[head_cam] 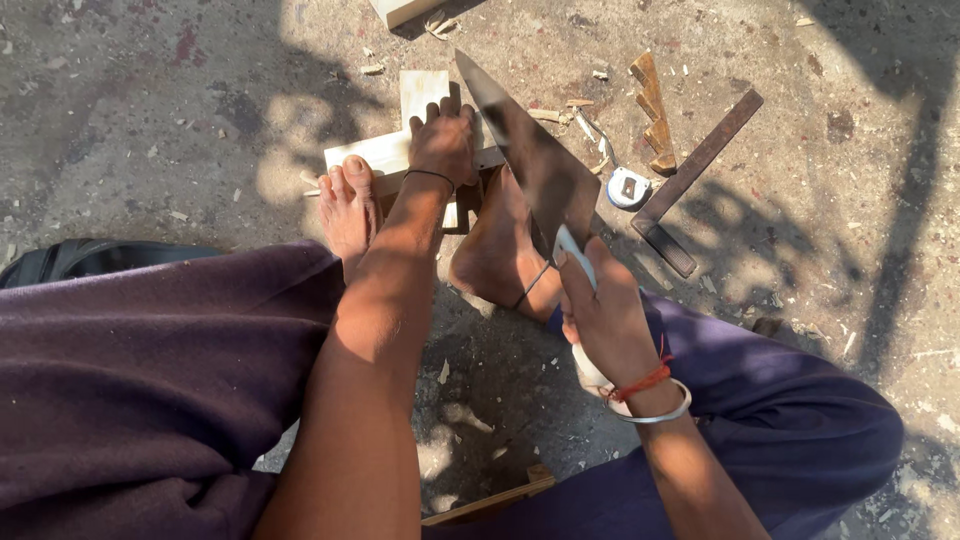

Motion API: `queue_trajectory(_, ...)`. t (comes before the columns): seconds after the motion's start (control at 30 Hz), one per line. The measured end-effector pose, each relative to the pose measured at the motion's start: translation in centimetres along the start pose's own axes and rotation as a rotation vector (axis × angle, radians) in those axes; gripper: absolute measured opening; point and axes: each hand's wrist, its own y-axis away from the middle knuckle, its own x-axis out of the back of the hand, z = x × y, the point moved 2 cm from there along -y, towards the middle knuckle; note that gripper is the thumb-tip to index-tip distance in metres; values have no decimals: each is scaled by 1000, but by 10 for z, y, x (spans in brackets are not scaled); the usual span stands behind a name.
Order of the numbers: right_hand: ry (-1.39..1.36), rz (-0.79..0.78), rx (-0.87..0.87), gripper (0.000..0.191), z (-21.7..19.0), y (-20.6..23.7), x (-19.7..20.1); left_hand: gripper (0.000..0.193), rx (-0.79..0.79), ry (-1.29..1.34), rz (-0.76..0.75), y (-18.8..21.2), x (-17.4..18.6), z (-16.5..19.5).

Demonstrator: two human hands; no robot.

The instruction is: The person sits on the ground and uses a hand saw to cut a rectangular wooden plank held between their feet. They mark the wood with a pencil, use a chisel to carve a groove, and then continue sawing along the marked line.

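A: Outdoors, on a rough concrete floor (150, 110) dappled with sun and shade, strewn with chips and shavings. No bench anywhere; work done low, seated, legs in purple cloth spread to either side.

B: And the piece being worked?

A: Pale wooden board (385, 152), flat on the floor just ahead of both hands, pinned under the left hand (442, 140) and braced by a bare foot (348, 205) at its near-left edge. Second foot (503, 250) tucked against it from the right. Long axis roughly left to right, slightly rising toward the far right; another pale strip (422, 92) sticking out beyond the fingers.

B: Which hand nearer?

A: Left, clearly: palm down on the board, fingers spread and curled over the far edge, thin dark band at the wrist. Pressing, not gripping around.

B: The right?

A: Right hand (600, 310) closed tight round the light handle of a handsaw (530, 150), drawn back toward the body, red thread and a metal bangle at the wrist. Blade broad and dark, running away and leftward from that hand, crossing the board just right of the left hand's knuckles. Whether the teeth sit in a cut: hidden behind the blade.

B: Anything else close by?

A: Right of the saw blade, a tape measure (628, 187), a dark try square (695, 180) lying diagonally, and a notched wooden offcut (652, 112) farther out. A dark sandal (80, 262) off beyond the left knee.
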Motion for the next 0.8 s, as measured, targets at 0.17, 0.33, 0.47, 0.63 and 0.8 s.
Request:
queue_trajectory(0.17,-189,99,-479,29,60,84,36,85,37,-69,-163,2,3,3)
queue_trajectory(0.33,-60,325,-530,50,39,127,55,71,44,-48,-174,-5,-1,5)
queue_trajectory(0.47,-110,31,-224,24,-4,36,13,69,-50,-70,50,-11,-6,2)
queue_trajectory(0.63,99,2,284,21,36,17,11,79,5,-64,-169,-8,0,-3)
queue_trajectory(0.8,-126,200,-275,52,89,137,59,78,-19,-73,-95,0,8,3)
